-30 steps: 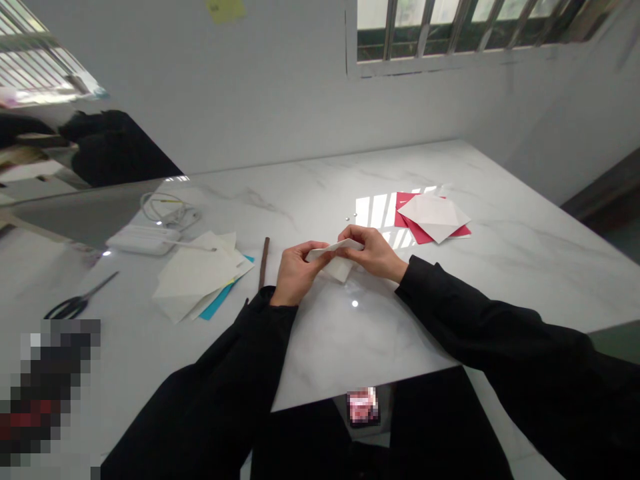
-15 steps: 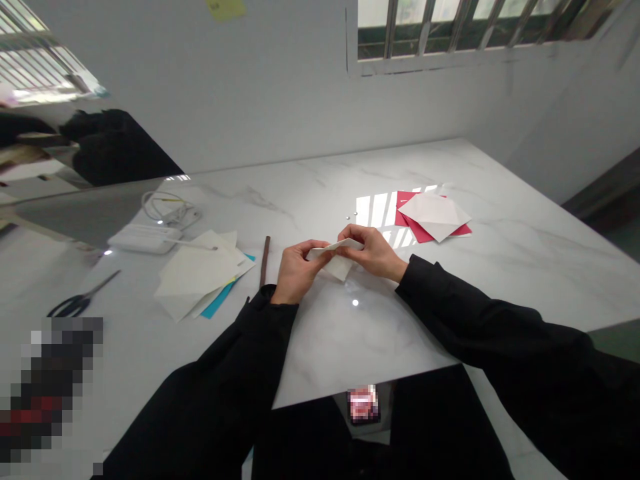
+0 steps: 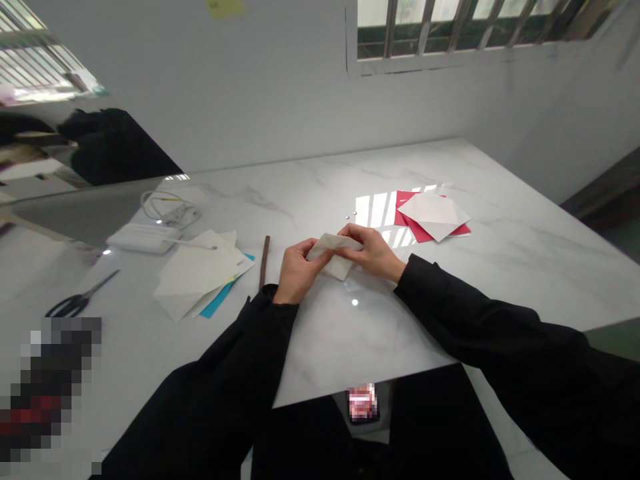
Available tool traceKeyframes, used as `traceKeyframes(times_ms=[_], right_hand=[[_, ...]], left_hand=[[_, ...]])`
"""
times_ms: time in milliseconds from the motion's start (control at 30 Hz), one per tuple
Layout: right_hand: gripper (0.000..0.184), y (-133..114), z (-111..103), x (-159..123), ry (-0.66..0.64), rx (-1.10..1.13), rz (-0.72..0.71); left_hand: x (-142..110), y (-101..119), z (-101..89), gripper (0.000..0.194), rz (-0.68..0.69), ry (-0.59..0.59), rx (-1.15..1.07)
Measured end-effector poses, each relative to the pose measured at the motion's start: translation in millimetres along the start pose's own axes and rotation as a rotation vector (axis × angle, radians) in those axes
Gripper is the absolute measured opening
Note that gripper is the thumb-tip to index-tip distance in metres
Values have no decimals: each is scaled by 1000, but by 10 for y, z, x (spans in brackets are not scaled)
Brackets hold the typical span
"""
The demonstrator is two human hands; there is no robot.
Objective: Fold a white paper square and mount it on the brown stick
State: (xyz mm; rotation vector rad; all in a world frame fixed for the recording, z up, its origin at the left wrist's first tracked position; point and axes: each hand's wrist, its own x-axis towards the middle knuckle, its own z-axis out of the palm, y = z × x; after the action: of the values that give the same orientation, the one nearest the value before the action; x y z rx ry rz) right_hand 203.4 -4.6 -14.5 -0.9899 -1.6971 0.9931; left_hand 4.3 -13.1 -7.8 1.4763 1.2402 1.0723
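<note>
A piece of white paper [image 3: 338, 268], partly folded, is held between my two hands just above the marble-patterned table [image 3: 320, 353]. My left hand [image 3: 299, 270] pinches its left side, thumb pointing toward the middle. On the right side my right hand [image 3: 374, 252] grips the paper between thumb and curled fingers. Both thumbs nearly meet at the paper's centre, and the fingers partly hide its folds. A thin brown stick [image 3: 265, 261] lies just left of my left hand.
To the left lie off-white paper sheets [image 3: 193, 270] over a blue sheet [image 3: 215, 303], black-handled scissors [image 3: 75, 302], and a white box [image 3: 143, 238] with a cable [image 3: 170, 208]. At the right, folded white paper [image 3: 435, 215] rests on red paper [image 3: 423, 233]. A wall stands behind the table.
The upper part of the paper has opened upward between my hands, showing more of its face and a raised peak. Both hands stay in nearly the same place.
</note>
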Motion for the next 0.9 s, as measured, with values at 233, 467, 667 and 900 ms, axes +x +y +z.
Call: traceKeyframes(times_ms=[233, 467, 667, 900], right_hand=[[27, -36, -10, -19, -22, -80, 42], [34, 39, -24, 4, -18, 8, 94], [35, 52, -47, 19, -53, 132, 150], [40, 99, -165, 76, -12, 298, 220]], left_hand=[[5, 25, -4, 40, 20, 25, 16], [-6, 80, -13, 49, -23, -2, -6], [-25, 111, -27, 52, -29, -33, -29], [-5, 153, -62, 57, -9, -107, -132]])
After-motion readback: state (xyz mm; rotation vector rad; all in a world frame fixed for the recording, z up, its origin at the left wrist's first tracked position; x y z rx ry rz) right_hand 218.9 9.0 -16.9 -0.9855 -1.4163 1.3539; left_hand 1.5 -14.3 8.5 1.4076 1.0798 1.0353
